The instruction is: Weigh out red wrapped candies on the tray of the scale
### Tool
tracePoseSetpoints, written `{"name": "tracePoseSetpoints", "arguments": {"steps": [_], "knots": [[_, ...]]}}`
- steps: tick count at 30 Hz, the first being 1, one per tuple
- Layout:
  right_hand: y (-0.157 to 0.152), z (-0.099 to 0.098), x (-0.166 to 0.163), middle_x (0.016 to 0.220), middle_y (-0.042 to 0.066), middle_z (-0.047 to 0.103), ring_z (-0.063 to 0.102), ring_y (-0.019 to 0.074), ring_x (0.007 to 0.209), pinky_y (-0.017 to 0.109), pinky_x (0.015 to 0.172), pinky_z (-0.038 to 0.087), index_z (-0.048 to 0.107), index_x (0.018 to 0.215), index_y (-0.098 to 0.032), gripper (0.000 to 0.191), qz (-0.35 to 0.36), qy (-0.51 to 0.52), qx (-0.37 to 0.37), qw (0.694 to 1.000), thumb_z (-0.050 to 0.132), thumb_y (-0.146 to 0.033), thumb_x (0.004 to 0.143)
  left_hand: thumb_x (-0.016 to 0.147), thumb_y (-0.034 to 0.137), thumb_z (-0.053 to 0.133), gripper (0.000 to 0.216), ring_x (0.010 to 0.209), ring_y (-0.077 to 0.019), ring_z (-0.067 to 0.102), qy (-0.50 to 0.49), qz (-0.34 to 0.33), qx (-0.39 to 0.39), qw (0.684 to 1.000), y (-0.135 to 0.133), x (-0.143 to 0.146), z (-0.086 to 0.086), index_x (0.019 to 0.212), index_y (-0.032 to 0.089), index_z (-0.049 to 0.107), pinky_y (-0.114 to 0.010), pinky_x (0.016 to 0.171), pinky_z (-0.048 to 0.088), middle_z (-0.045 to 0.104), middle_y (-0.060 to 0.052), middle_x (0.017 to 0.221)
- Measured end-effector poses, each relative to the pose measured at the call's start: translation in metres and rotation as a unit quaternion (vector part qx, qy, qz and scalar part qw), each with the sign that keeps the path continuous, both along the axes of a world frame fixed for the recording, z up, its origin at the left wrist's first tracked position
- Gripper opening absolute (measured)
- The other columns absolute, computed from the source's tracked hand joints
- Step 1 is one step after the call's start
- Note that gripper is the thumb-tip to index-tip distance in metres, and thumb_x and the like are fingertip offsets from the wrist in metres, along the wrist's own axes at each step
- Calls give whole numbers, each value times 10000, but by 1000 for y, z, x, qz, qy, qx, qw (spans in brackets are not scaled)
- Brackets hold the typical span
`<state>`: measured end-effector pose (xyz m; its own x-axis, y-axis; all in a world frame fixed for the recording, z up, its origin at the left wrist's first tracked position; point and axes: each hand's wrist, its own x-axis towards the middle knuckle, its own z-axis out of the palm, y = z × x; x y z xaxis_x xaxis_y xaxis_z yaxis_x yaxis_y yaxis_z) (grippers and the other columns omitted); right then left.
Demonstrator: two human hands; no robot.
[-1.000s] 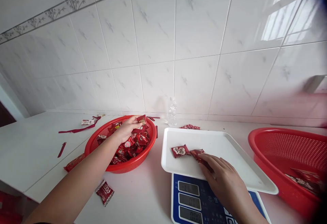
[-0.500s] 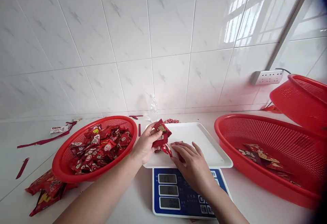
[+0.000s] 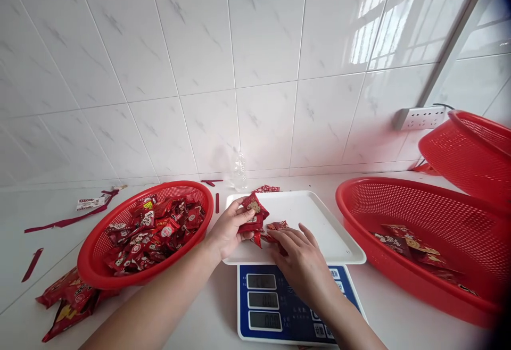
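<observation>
My left hand [image 3: 229,226] is closed around a few small red snack packets [image 3: 254,213], held just above the left part of the white scale tray [image 3: 327,238]. Beside it, my right hand [image 3: 297,251] curls its fingers over a red packet [image 3: 281,248] on the tray; the fingertips are partly hidden. Another red packet [image 3: 277,225] lies just beyond those fingers. Under the tray is the blue scale panel [image 3: 293,307] with its displays, partly covered by my right forearm.
On the left stands a red basket [image 3: 90,251] heaped with red packets. Larger red bags [image 3: 72,299] lie in front of it. A bigger red basket [image 3: 399,270] at right holds several flat packets; another basket [image 3: 459,148] leans behind it. A clear bottle [image 3: 240,172] stands by the wall.
My right fingers have shifted slightly and curled more over the packet, leaving another packet behind them more visible. My left hand keeps its packets with hardly any movement.
</observation>
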<state>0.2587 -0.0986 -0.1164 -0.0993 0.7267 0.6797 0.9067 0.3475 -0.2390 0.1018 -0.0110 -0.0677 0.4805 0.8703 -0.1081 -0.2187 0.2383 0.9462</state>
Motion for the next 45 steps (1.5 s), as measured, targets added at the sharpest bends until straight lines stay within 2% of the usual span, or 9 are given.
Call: {"name": "tracePoseSetpoints", "arguments": {"steps": [5, 11, 19, 25, 29, 32, 38, 42, 45], "knots": [[1, -1, 0, 964, 60, 729, 682, 204, 878, 507, 978, 406, 620, 1033, -215, 269, -5, 12, 2, 1000, 385, -145, 923, 720, 276, 756, 510, 648, -127, 640, 14, -22, 8, 1000, 0, 1, 0, 1192, 230, 568, -201, 472, 432, 675, -52, 1004], [1, 1, -1, 983, 58, 732, 681, 207, 863, 494, 950, 422, 597, 1046, -213, 246, -15, 29, 4, 999, 379, -176, 938, 723, 295, 738, 531, 724, -123, 644, 19, 35, 59, 997, 12, -1, 13, 1207, 256, 521, -200, 536, 460, 654, -21, 1008], [2, 2, 1, 864, 47, 712, 652, 212, 806, 420, 847, 457, 631, 879, -214, 229, -29, 25, 13, 999, 419, -259, 950, 781, 311, 700, 568, 995, -200, 615, 145, 58, 196, 968, 28, 7, 8, 1296, 256, 467, -303, 831, 470, 612, -85, 1179], [2, 3, 7, 951, 67, 717, 649, 220, 858, 398, 813, 469, 649, 971, -213, 245, -54, 34, 34, 997, 418, -290, 953, 747, 266, 712, 454, 902, -237, 623, 284, -4, 302, 910, 34, 15, 5, 1181, 237, 581, -357, 851, 453, 683, -50, 969], [3, 1, 9, 1018, 65, 715, 654, 237, 907, 415, 812, 475, 644, 1029, -215, 243, -69, 18, 14, 997, 425, -274, 944, 749, 246, 702, 403, 1143, -316, 540, 333, -17, 359, 872, 40, 20, 3, 1144, 229, 623, -427, 1020, 344, 660, -91, 1138], [4, 0, 10, 1047, 68, 714, 660, 246, 927, 422, 815, 485, 642, 1041, -210, 241, -78, 4, 3, 997, 430, -258, 937, 795, 238, 652, 328, 1257, -322, 458, 346, -28, 388, 854, 39, 22, 1, 1121, 201, 635, -427, 1077, 286, 599, -124, 1266], [3, -1, 9, 1068, 76, 711, 661, 250, 955, 418, 825, 504, 636, 1078, -207, 240, -77, -3, -19, 997, 470, -217, 905, 856, 265, 584, 274, 1208, -269, 534, 351, -88, 399, 843, 26, 15, -2, 1123, 226, 633, -388, 1043, 369, 619, -93, 1264], [3, -1, 9, 1090, 72, 711, 660, 236, 981, 427, 870, 495, 634, 1080, -206, 253, -50, 7, -39, 998, 453, -174, 906, 889, 221, 518, 352, 1262, -254, 501, 361, -101, 382, 845, 26, 4, -2, 1237, 234, 568, -386, 1066, 358, 574, -79, 1344], [3, 0, 10, 1117, 69, 706, 646, 237, 1029, 440, 911, 478, 633, 1098, -205, 272, -51, 17, -47, 997, 443, -160, 909, 925, 313, 478, 411, 1273, -243, 494, 369, -122, 371, 843, 25, -7, 2, 1327, 227, 490, -371, 1057, 382, 534, -84, 1387]]}}
